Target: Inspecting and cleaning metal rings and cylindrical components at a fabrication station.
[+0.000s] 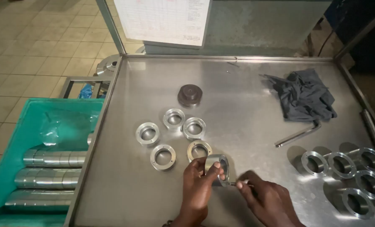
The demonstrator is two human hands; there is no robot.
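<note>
My left hand [200, 183] grips a shiny metal ring [218, 164] tipped on its edge on the steel table [246, 105]. My right hand [265, 197] pinches a thin metal tool [231, 183] whose tip is against the ring's lower side. Just behind the held ring, several similar metal rings [174, 134] lie flat in a loose cluster.
A dark round disc [190, 95] sits further back. A dark cloth [305, 96] and a bent hex key [298, 134] lie at the right, with several more rings [351, 172] near the right edge. A green crate [40, 126] at the left holds stacked ring rows [49, 176].
</note>
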